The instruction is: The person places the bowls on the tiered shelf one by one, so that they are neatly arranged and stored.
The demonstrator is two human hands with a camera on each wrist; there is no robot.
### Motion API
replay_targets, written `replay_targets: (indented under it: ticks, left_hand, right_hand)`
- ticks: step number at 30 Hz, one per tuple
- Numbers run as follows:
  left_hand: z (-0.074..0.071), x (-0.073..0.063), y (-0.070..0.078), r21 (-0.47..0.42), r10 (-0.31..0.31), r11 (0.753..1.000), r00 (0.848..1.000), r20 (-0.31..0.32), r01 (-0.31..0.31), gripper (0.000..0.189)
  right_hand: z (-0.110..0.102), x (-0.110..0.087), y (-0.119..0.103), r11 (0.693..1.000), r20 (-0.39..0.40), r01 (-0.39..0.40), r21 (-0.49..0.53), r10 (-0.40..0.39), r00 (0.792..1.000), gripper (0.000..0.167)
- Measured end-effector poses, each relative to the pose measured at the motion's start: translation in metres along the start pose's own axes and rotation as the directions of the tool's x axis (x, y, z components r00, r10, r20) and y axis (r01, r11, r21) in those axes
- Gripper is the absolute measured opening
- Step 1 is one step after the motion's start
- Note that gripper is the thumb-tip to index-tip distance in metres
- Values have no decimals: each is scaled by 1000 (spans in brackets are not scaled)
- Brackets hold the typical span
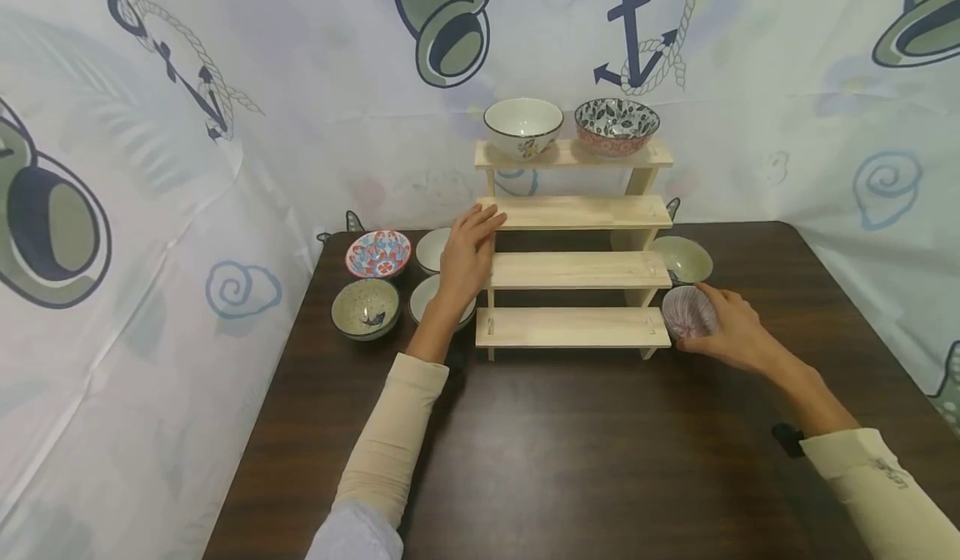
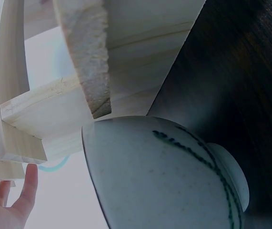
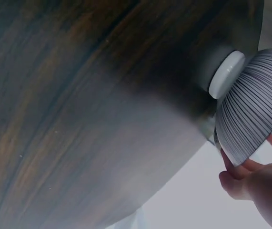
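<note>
A stepped wooden display stand point(image 1: 573, 327) rises in four tiers. At the left end of its second shelf from the top, my left hand point(image 1: 467, 256) grips the board, fingers over the edge; in the left wrist view fingers point(image 2: 27, 188) show beside the board end. My right hand point(image 1: 731, 331) holds a small purple-and-white striped bowl point(image 1: 688, 312) by its side, just right of the lowest shelf. The right wrist view shows the striped bowl point(image 3: 257, 105) from outside, its white foot towards the table. Two bowls stand on the top shelf: a white one point(image 1: 523, 118) and a red one with black leaf pattern point(image 1: 617, 127).
Left of the stand sit a red-and-blue patterned bowl point(image 1: 378, 254), a speckled greenish bowl point(image 1: 365, 308) and two white bowls point(image 1: 431, 250), partly behind my left arm. A pale green bowl point(image 1: 682, 260) stands behind the striped one. Printed cloth point(image 1: 360, 160) backs the dark table point(image 1: 570, 460).
</note>
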State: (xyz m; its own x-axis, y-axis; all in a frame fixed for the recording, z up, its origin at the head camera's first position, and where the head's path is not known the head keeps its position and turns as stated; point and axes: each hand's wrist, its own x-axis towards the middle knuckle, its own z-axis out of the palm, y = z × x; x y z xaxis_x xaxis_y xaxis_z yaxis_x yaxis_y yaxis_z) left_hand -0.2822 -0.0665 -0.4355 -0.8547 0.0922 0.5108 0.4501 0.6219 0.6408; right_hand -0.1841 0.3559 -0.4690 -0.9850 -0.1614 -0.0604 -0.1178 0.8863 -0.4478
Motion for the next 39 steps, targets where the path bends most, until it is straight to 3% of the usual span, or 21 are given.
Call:
replay_targets:
  ticks: [5, 13, 25, 32, 39]
  left_hand:
    - [1, -3, -3, 13, -1, 1000, 1000, 3, 1, 33]
    - [0, 0, -1, 14, 11, 1000, 1000, 0, -11, 32]
    - [1, 1, -1, -38, 4, 999, 1000, -4, -4, 33]
    - [1, 2, -6, -154, -34, 987, 997, 69, 44, 33]
    - [-3, 3, -14, -113, -34, 993, 994, 104, 45, 40]
  right_hand:
    - [5, -4, -1, 1000, -44, -6, 18, 7, 999, 113]
    - [-6, -10, -11, 999, -139, 11, 34, -6, 990, 108]
    - [-28, -19, -28, 995, -158, -8, 98, 24, 987, 112]
    - [-46, -26, -41, 993, -188, -3, 120, 25, 982, 116]
    - [-61, -31, -57, 989, -225, 22, 149, 12, 974, 118]
